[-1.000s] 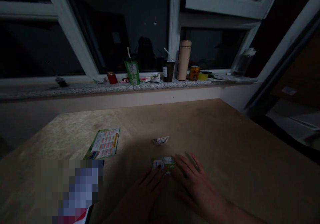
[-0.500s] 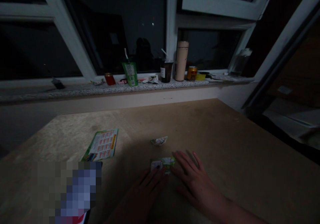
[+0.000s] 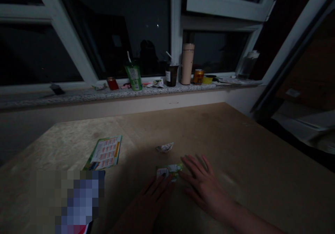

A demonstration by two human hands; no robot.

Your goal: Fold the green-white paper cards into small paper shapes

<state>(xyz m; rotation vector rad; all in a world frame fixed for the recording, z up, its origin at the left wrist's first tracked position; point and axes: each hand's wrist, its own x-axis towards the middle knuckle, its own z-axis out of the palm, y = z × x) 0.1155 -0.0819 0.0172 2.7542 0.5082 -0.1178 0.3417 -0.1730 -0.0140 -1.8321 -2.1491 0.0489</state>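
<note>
In dim light, a small folded piece of green-and-white printed paper lies on the wooden table. My left hand lies flat with its fingertips on the paper's near edge. My right hand rests palm down, fingers spread, touching the paper's right end. A second small folded paper piece sits just beyond, untouched.
A green-bordered printed leaflet lies to the left on the table. A blurred-out patch covers the near left corner. The stone windowsill holds a green drink pouch, a dark cup, a tall flask and cans.
The view has drifted a little, shifting everything slightly left. Both hands stay on the folded paper with only small finger movements.
</note>
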